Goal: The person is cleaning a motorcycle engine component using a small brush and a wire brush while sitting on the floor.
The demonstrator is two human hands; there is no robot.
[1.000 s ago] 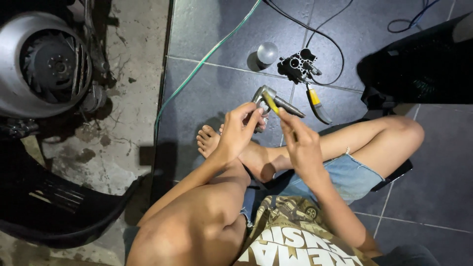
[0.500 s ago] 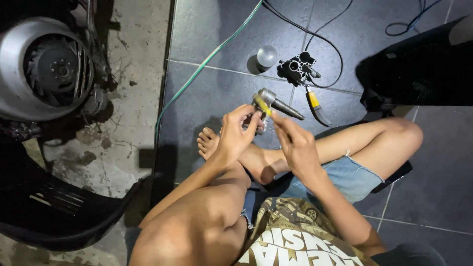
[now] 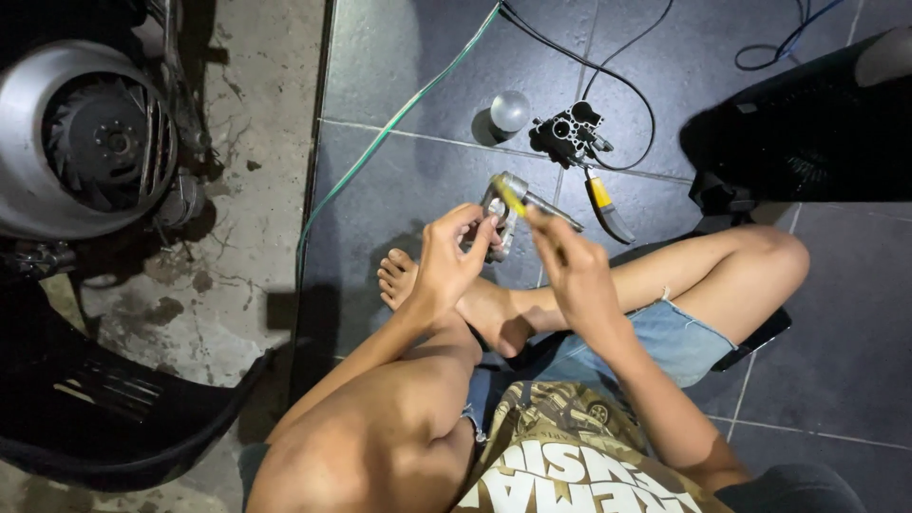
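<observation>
Sitting at nine o'clock on the bare concrete is a round grey engine fan housing (image 3: pixel 81 142), its dark finned rotor showing through the opening, with a black curved scooter panel (image 3: pixel 104 418) below it at seven o'clock. A green hose (image 3: pixel 380 138) runs from the top edge down toward ten o'clock across the dark floor tiles (image 3: pixel 399 57).

Near the centre, the left hand (image 3: pixel 451 261) is closed around a small silver metal part (image 3: pixel 499 214), fingers wrapped on its near side, holding it above the bare foot (image 3: pixel 399 275). Just to its right, the right hand (image 3: pixel 570 266) pinches a slim yellow-handled tool (image 3: pixel 510 195) whose tip lies against the metal part; the fingers are closed on the tool's shaft.

At twelve o'clock, beyond the hands, a round glassy bulb (image 3: pixel 509 110) lies on the tile, with a black cast engine piece (image 3: pixel 568 135) just beside it at one o'clock. A yellow-handled screwdriver (image 3: pixel 606 204) lies below that piece. A black cable (image 3: pixel 627 81) loops around them. At two o'clock stands a black fan body (image 3: pixel 807 133).
</observation>
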